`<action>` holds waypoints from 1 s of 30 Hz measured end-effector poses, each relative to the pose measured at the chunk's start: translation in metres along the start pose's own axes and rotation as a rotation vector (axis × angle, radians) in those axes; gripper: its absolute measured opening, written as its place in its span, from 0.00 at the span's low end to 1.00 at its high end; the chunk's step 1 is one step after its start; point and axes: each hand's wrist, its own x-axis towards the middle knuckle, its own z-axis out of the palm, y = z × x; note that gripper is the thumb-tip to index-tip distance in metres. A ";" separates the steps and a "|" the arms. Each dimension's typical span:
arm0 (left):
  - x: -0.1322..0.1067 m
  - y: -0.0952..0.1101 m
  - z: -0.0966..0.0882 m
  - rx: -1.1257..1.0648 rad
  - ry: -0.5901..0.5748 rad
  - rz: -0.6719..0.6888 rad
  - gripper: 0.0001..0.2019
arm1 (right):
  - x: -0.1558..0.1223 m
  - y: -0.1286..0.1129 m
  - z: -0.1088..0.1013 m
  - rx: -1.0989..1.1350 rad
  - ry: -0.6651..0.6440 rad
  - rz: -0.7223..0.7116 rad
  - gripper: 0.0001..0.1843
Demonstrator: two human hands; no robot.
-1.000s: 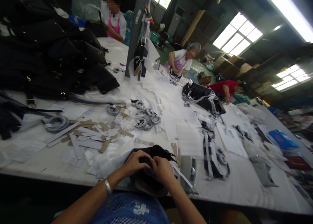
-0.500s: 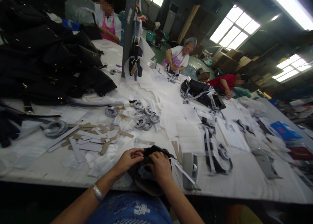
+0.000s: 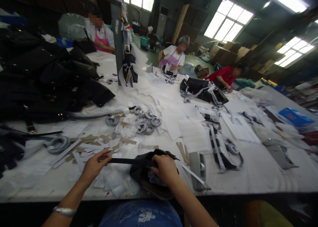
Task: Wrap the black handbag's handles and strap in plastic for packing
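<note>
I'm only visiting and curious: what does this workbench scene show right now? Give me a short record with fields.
Setting: workshop with a long white table strewn with paper and parts
Left hand: pinches the end of a thin black strap, which runs level to the bag
Right hand: grips a soft black fabric bag at the table's near edge
Nearby: grey tape rolls, brown and white card strips, pile of black bags
Others: three co-workers on the far side
</note>
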 end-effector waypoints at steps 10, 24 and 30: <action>-0.025 0.121 0.105 0.178 -0.547 0.538 0.23 | -0.015 0.016 0.002 0.757 0.165 -0.244 0.34; -0.013 0.165 0.082 0.041 -0.940 0.258 0.18 | -0.028 0.020 0.055 0.778 0.220 -0.050 0.20; -0.012 0.169 0.072 -0.113 -1.110 0.159 0.23 | -0.049 0.052 -0.009 0.645 0.394 -0.011 0.10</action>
